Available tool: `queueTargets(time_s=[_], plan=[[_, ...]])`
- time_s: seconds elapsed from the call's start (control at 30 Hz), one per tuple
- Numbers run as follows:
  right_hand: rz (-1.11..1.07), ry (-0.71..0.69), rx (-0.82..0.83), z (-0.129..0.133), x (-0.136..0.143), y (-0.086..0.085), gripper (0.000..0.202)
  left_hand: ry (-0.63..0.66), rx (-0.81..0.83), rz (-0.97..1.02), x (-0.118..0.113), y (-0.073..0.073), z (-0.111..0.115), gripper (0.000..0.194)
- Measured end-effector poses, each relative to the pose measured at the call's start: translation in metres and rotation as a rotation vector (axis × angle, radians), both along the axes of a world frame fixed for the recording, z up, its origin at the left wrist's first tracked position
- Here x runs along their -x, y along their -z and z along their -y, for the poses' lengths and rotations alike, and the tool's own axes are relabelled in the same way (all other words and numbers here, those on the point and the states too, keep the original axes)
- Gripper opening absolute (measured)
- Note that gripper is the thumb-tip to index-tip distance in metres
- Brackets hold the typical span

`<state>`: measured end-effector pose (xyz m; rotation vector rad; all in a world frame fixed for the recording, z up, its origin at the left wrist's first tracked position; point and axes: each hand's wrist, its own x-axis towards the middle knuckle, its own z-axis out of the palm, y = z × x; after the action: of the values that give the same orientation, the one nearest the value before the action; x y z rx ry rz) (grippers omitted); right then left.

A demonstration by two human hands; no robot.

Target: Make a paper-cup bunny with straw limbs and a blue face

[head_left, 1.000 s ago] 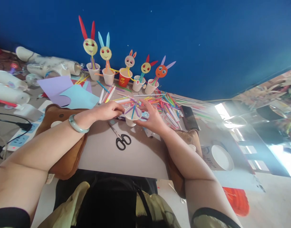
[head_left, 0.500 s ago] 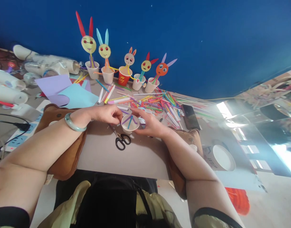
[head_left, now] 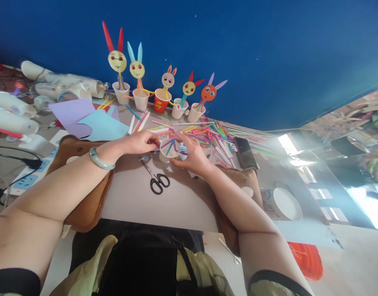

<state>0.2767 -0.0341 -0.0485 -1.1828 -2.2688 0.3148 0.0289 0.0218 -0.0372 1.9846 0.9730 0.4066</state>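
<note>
A small white paper cup (head_left: 169,157) with purple and blue fuzzy pipe cleaners (head_left: 171,144) across its mouth stands between my hands. My right hand (head_left: 195,156) is curved around the cup's right side, thumb toward the front and fingers behind. At the left rim, my left hand (head_left: 142,142) has its fingers curled together; whatever lies between their tips is too small to make out. Black-handled scissors (head_left: 159,183) lie on the table just in front of the cup.
Behind stand several cups with rabbit-faced figures (head_left: 162,100). Pipe cleaners and markers (head_left: 207,133) are heaped past my hands. Coloured paper (head_left: 105,123) lies left, a phone (head_left: 246,152) right. Brown cushions (head_left: 84,197) sit under both forearms. A power strip (head_left: 24,179) is far left.
The cup has shifted slightly away from me, leaving more of the scissors' blades uncovered. My right hand's fingers are spread wider around it, and my left fingers have drawn back slightly.
</note>
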Motion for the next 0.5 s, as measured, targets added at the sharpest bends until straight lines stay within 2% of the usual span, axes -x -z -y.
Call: queueTargets(time_s=[0.17,0.37,0.5], plan=[[-0.045,0.038,-0.047,0.002,-0.002,-0.008,0.089,-0.109,-0.008,0.001,0.0,-0.002,-0.001,0.027],[-0.397,0.23,-0.187,0.0,-0.008,-0.012,0.054,-0.361,0.048,0.231,0.0,0.001,-0.005,0.027],[-0.519,0.359,-0.243,-0.001,-0.008,-0.01,0.049,-0.47,-0.035,0.35,0.001,0.001,-0.007,0.026]])
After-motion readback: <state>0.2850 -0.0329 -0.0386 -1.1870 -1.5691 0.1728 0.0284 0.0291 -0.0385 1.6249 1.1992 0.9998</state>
